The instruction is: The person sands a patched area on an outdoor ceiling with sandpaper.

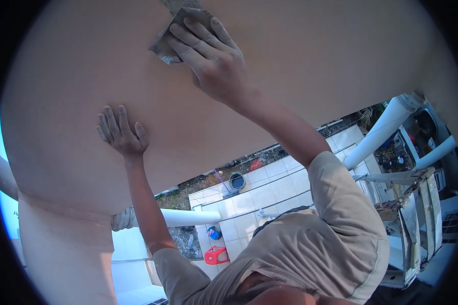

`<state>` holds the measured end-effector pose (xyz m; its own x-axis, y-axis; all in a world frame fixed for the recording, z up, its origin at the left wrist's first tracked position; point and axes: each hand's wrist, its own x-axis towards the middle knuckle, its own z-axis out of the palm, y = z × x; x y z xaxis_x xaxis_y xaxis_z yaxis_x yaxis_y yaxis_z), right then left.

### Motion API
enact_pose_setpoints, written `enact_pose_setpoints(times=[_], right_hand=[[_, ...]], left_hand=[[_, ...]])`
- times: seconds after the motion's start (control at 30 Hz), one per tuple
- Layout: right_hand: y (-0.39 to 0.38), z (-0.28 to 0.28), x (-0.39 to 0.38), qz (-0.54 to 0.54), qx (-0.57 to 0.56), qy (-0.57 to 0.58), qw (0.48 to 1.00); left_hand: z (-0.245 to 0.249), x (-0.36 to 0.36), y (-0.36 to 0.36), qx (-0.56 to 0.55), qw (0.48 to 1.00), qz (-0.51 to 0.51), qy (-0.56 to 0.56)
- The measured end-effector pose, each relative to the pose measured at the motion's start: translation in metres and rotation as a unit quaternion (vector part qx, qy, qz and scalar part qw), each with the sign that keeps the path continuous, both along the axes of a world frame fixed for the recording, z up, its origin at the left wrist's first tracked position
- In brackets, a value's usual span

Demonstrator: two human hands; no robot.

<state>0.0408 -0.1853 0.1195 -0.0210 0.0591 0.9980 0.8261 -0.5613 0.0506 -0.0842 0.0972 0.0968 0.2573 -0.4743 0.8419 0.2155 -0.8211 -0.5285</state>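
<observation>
While we are touching the beige wall point(315, 61):
Right hand point(213, 56): we are pinning the sandpaper point(170, 38) against it, fingers clamped over.
Left hand point(122, 134): we are resting it open, flat, lower down.
Beyond: red stool point(216, 255) is standing far below.

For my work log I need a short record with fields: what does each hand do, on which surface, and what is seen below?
left hand: open, palm flat on the beige surface
right hand: holds a folded grey sheet pressed against that surface
far below: tiled floor, red stool, white pipe
</observation>
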Motion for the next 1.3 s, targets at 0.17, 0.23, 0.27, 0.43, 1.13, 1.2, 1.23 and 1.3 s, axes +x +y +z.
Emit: enact_pose_setpoints(times=[0.17,0.23,0.27,0.43,1.13,1.2,1.23,1.3], right_hand=[[-0.011,-0.104,0.003,-0.006,-0.038,0.008,0.999],[-0.017,-0.124,0.001,0.017,-0.053,0.059,0.997],[-0.014,-0.103,-0.002,0.019,-0.045,0.040,0.998],[0.007,-0.008,0.000,0.014,0.029,-0.019,0.999],[-0.009,0.022,0.004,0.035,0.054,0.010,0.998],[-0.010,-0.012,0.005,0.031,0.034,0.017,0.999],[-0.013,-0.049,0.004,0.022,0.011,0.027,0.999],[-0.014,-0.094,0.006,0.033,-0.005,0.029,0.999]], left_hand=[[0.001,0.000,-0.005,-0.008,1.000,-0.002,-0.004],[0.000,0.001,-0.005,-0.012,1.000,-0.009,-0.011],[-0.001,-0.002,-0.004,-0.017,1.000,-0.007,-0.010],[-0.002,-0.002,-0.001,-0.010,1.000,0.001,-0.003],[0.000,0.001,-0.004,-0.001,1.000,0.008,-0.005],[0.001,-0.002,-0.004,-0.002,1.000,-0.002,0.000],[0.001,-0.006,-0.004,0.000,1.000,0.002,-0.008],[0.001,-0.001,-0.007,-0.011,1.000,-0.006,-0.007]])
